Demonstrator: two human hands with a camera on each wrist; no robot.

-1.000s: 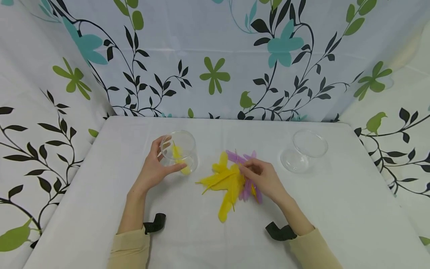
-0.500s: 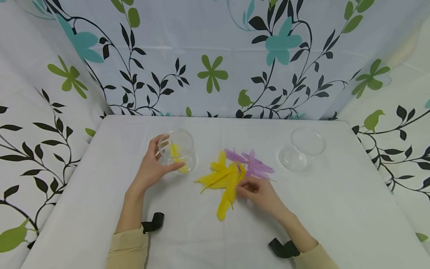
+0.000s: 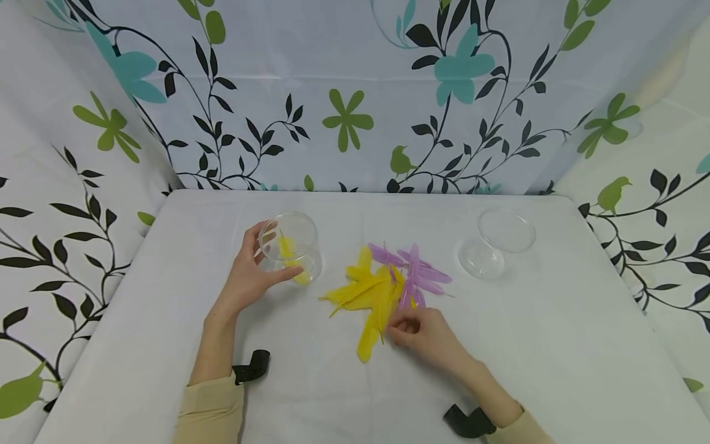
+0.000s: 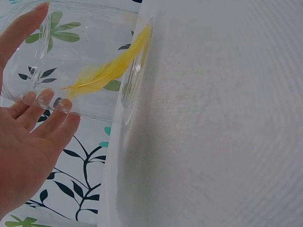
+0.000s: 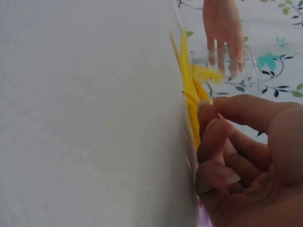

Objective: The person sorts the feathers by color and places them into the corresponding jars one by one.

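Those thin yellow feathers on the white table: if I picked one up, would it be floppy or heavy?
The yellow feathers are probably very light: they look thin and wispy. One is likely springy, not floppy, since the yellow feather inside the clear round cup leans without drooping. Pushed, they may slide apart, as they overlap loosely.

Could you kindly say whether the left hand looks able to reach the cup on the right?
Probably not: the left hand grips the left cup, and yellow feathers and purple feathers lie between it and the right cup.
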